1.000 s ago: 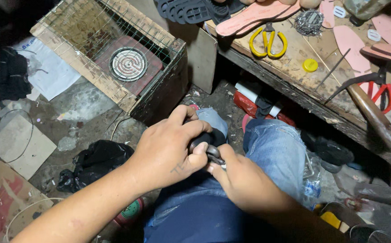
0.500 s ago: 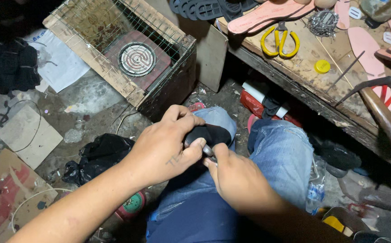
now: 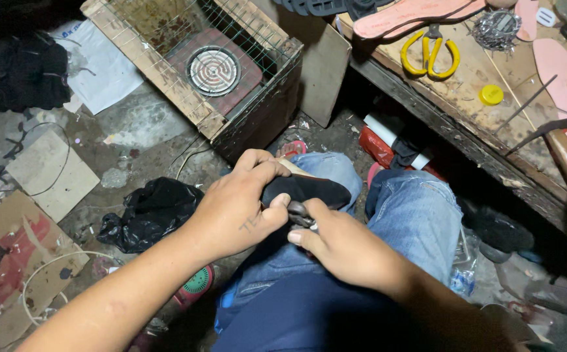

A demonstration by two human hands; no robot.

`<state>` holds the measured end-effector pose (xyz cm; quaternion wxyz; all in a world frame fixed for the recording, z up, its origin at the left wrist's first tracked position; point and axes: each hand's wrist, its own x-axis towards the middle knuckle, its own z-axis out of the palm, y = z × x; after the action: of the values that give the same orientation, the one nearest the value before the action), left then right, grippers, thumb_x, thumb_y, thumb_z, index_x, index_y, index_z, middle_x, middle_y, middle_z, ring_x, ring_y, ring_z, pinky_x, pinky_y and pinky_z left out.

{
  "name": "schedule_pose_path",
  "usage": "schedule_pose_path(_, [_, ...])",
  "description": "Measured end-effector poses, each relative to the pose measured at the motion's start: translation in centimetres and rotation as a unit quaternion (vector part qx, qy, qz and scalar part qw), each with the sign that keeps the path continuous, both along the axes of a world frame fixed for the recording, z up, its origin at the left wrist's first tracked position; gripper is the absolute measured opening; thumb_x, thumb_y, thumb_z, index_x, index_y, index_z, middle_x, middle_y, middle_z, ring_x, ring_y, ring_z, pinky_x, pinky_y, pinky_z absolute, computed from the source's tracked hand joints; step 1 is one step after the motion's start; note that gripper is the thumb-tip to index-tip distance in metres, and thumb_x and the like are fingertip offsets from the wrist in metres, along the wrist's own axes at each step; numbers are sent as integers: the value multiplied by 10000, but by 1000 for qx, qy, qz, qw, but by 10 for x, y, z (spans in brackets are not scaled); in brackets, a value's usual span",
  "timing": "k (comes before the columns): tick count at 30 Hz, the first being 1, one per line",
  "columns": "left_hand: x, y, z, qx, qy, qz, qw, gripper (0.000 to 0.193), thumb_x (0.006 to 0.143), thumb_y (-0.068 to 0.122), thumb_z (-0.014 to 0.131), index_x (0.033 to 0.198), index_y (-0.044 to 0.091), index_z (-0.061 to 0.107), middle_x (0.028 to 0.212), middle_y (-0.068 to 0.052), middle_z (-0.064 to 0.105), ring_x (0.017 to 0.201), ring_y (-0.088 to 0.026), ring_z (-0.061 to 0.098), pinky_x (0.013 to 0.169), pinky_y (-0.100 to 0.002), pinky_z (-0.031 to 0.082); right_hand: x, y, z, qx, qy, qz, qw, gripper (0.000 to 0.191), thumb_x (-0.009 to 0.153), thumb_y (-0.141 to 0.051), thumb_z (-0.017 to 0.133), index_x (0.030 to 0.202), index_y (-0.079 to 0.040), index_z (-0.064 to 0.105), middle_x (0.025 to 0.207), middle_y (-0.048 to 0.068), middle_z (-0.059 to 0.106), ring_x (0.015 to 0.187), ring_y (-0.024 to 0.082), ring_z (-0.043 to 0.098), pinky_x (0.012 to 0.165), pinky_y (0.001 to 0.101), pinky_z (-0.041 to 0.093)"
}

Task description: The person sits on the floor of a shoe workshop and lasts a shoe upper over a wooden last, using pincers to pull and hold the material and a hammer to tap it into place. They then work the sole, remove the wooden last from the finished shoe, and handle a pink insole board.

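The left hand grips a dark shoe piece over the lap, its fingers wrapped across the top and the thumb pressed at the near edge, so the piece sits just above the knees in blue jeans. The right hand is closed around a small metal tool, probably pliers, whose tip meets the underside edge of the piece right by the left thumb. Judging from this, the work on the edge is under way and not finished: the tool is engaged and the piece is held firmly by both hands. How much of the edge is already worked cannot be told, since the hands cover most of it. On the desk lie yellow scissors and pink insoles, untouched. A wire-covered wooden box stands on the floor ahead.
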<state>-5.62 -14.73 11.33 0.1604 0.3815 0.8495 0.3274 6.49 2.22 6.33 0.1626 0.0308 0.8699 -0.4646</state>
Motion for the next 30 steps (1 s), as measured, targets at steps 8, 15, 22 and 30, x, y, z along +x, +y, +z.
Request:
schedule_pose_path(8, [1,-18,-20,53,-89,29,994,414,857,283,659,1209,74,598,1253,-115,562,984,-339,688,813,-424,566,-3,-19,-8,149,73,2,986,360,1003,-353,623,995,-21,483,759,199,681,722,404,668,622,490,503])
schedule_pose_path(15, [5,-27,-37,53,-18,34,998,394,859,221,687,1203,47,602,1264,-141,565,1058,-360,660,881,-417,538,-8,-10,-28,-144,-192,-37,970,311,970,-311,590,996,-13,505,785,240,626,669,437,647,585,498,534])
schedule_pose_path(22, [5,-30,-49,87,-87,66,990,401,855,190,704,1210,45,589,1204,-126,576,928,-291,676,784,-356,552,-14,-9,-34,-83,-52,27,995,325,979,-335,638,1018,-36,516,730,138,642,652,262,652,583,387,514])
schedule_pose_path(30, [2,-38,-90,178,-75,14,981,382,912,175,710,1239,16,592,1227,-141,594,1083,-262,641,862,-319,527,-10,-10,-49,33,12,49,998,388,961,-375,656,1048,-17,532,907,236,685,896,433,678,769,483,525])
